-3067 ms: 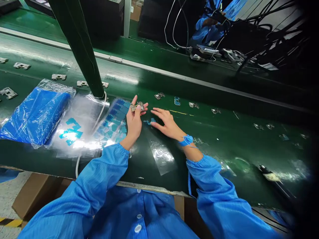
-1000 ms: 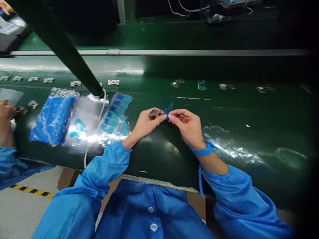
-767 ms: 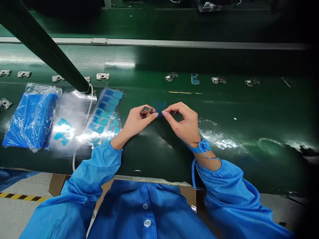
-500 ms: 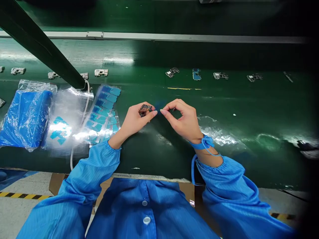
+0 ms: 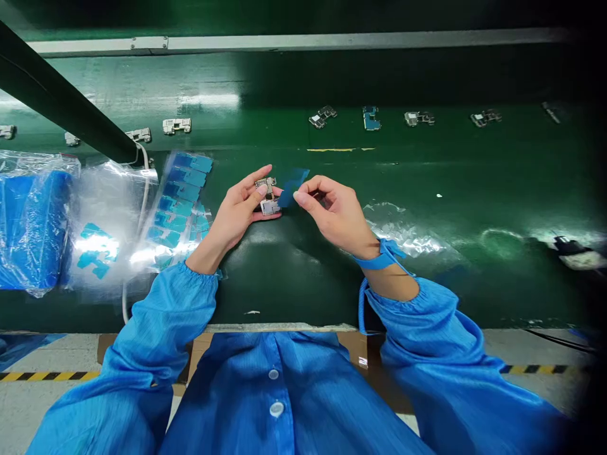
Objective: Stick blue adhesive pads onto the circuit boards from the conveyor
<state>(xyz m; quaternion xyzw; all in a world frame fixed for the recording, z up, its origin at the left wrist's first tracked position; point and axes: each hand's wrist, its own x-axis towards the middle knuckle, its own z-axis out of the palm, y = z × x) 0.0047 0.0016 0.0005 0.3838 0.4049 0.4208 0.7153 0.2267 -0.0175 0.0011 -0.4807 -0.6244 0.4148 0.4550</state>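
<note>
My left hand (image 5: 236, 212) grips a small metal circuit part (image 5: 268, 196) between thumb and fingers, just above the green belt (image 5: 303, 265). My right hand (image 5: 333, 212) pinches a small blue film sticker (image 5: 291, 185) whose lower end touches the part's right edge. A blue strap (image 5: 382, 254) with a coiled cord circles my right wrist. Both sleeves are blue.
A clear sheet of blue stickers (image 5: 183, 193) lies left of my left hand, beside clear plastic bags (image 5: 102, 234) and a blue bagged bundle (image 5: 26, 221). Several small metal parts (image 5: 322, 116) sit in a row farther back. A dark slanted post (image 5: 61, 104) crosses the left. Crumpled clear film (image 5: 403, 230) lies right.
My hands have lifted slightly and the part has turned to face up. The blue sticker now stands against the part's right edge. The view has tilted down.
</note>
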